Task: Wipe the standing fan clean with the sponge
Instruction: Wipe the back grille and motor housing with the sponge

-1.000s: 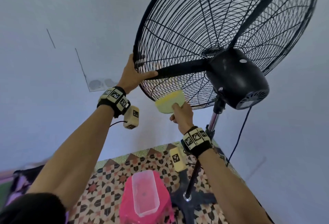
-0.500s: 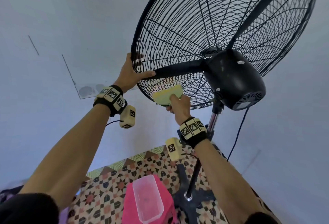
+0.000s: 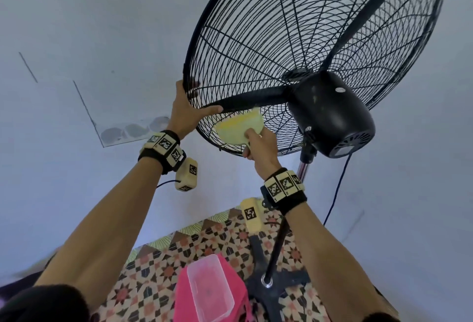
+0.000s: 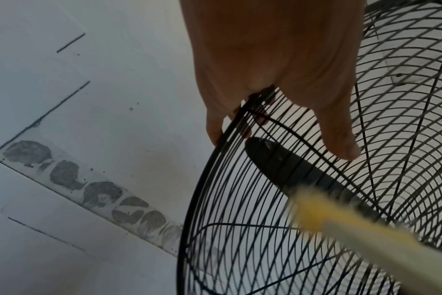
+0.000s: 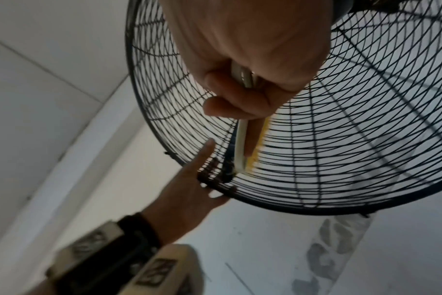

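A black standing fan fills the upper right of the head view, with a wire cage [image 3: 294,40] and a round motor housing [image 3: 332,114]. My left hand [image 3: 189,109] grips the cage rim at its left edge, fingers hooked over the rim and thumb along the rear grille. My right hand [image 3: 258,150] holds a yellow sponge [image 3: 240,127] and presses it on the lower rear grille, just under a fan blade. In the left wrist view, the left hand [image 4: 265,79] sits on the rim [image 4: 215,159], with the sponge [image 4: 353,229] blurred. In the right wrist view, the right hand [image 5: 245,69] pinches the sponge [image 5: 242,143] edge-on.
Below stands the fan's pole and cross base [image 3: 271,286] on a patterned mat [image 3: 163,265]. A pink bin with a clear plastic box [image 3: 210,288] on top sits beside the base. A dark power cable [image 3: 337,181] hangs from the motor. The pale wall [image 3: 76,27] lies close behind.
My right hand has lifted the sponge from just below the cage's bottom edge up onto the rear grille. The left hand keeps its hold on the rim.
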Demonstrator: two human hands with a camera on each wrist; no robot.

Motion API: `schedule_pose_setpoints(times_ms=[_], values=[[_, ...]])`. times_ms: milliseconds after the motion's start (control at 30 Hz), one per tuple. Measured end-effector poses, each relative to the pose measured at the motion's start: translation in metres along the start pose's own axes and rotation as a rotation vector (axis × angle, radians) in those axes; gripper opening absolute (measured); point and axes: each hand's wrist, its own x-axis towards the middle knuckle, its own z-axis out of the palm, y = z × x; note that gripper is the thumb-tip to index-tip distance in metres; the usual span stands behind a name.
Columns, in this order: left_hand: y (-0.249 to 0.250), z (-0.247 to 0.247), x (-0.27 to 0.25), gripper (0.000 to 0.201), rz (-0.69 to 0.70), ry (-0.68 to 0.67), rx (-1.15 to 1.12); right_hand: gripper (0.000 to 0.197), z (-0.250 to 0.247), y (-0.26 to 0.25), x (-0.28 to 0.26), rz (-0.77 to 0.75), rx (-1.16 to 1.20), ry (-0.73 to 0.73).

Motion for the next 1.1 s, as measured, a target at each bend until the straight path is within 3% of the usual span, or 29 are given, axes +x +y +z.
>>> schedule_pose_setpoints(times_ms=[100, 267, 367, 500, 667, 733, 900, 1100], values=[[0.000, 0.001, 0.003, 0.109, -0.007, -0.008, 0.009, 0.004, -0.004, 0.001, 0.000, -0.009, -0.023, -0.020], [-0.002, -0.001, 0.001, 0.111, -0.014, -0.027, 0.019, 0.013, -0.012, 0.021, 0.002, 0.086, -0.061, 0.076], [-0.001, -0.004, 0.000, 0.118, -0.025, -0.028, 0.027, 0.008, -0.006, 0.006, 0.003, 0.046, 0.019, 0.032], [0.000, 0.000, 0.002, 0.109, -0.018, -0.027, 0.051, 0.005, -0.012, -0.003, 0.003, 0.016, 0.091, -0.029], [-0.002, -0.001, -0.001, 0.106, -0.023, -0.020, 0.052, 0.005, -0.023, 0.023, 0.003, 0.133, -0.031, 0.085], [-0.003, -0.002, -0.001, 0.107, -0.028, -0.024, 0.038, 0.008, -0.019, 0.014, 0.004, 0.111, 0.013, 0.081], [-0.001, 0.000, 0.001, 0.109, -0.037, -0.025, 0.034, 0.008, -0.021, -0.017, 0.000, -0.090, 0.108, -0.081], [0.001, -0.004, -0.002, 0.114, -0.041, -0.051, 0.026, 0.006, -0.036, 0.008, 0.010, 0.098, -0.019, 0.077]])
